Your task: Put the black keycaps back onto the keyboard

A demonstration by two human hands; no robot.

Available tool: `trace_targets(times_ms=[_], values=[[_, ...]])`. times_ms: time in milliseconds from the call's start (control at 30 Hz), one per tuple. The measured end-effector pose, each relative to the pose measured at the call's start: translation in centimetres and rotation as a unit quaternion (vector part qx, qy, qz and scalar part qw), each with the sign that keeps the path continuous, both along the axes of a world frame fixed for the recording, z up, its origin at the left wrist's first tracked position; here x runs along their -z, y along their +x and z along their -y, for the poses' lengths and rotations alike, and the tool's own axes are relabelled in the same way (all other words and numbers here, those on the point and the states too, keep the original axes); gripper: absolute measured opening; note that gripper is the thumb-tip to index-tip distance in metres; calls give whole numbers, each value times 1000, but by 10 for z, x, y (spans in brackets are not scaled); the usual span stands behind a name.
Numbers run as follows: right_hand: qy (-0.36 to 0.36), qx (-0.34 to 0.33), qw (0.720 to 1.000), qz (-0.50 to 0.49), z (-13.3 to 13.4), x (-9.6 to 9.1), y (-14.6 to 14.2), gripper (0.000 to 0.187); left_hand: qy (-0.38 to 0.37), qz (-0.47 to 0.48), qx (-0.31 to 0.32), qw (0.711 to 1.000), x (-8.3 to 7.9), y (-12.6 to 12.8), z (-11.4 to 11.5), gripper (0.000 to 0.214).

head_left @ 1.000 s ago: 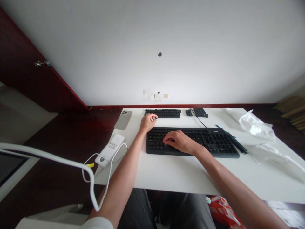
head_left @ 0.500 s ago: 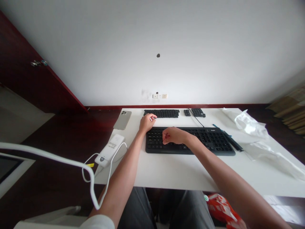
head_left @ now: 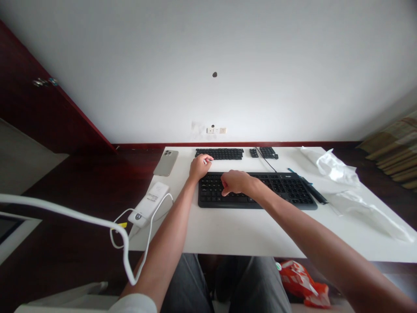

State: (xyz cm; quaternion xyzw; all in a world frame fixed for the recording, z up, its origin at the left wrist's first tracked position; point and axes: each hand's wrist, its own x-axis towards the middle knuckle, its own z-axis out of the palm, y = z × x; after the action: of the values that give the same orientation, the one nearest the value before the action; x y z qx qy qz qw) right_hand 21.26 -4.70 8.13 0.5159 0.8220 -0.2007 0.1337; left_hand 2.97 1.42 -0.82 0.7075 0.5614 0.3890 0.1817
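A black wired keyboard (head_left: 286, 202) lies on the white table. My right hand (head_left: 235, 181) is over its left half, knuckles up and fingers curled down onto the keys; whatever the fingertips pinch is hidden under the hand. My left hand (head_left: 199, 167) rests by the keyboard's top left corner, its fingers curled in toward the thumb. A small pale spot shows at those fingertips, too small to name. Just beyond the left hand, black keycaps (head_left: 224, 154) sit in rows, with a smaller keycap group (head_left: 253, 153) and a number-pad block of keycaps (head_left: 267, 152) to their right.
At the left are a phone (head_left: 166, 163) and a white power bank (head_left: 151, 202) with a looping white cable (head_left: 125, 243). A dark pen-like tool (head_left: 314, 191) lies beside the keyboard's right end. Crumpled white plastic wrapping (head_left: 339, 167) covers the right side.
My right hand has rolled slightly palm-down and lifted a little over the same keys. My left hand keeps its place by the corner. The whole view has shifted slightly.
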Motion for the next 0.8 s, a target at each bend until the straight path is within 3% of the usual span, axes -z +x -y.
trace_targets(times_ms=[467,667,800], values=[[-22,-19,990,-139,-4,15,29,30,-1,-1,-2,1000,2,0,-2,26],[14,-17,946,-322,0,33,51,37,-1,-5,-5,1000,2,0,-1,26],[-17,-26,919,-393,-3,41,58,41,-8,-7,-2,1000,1,0,-1,28]])
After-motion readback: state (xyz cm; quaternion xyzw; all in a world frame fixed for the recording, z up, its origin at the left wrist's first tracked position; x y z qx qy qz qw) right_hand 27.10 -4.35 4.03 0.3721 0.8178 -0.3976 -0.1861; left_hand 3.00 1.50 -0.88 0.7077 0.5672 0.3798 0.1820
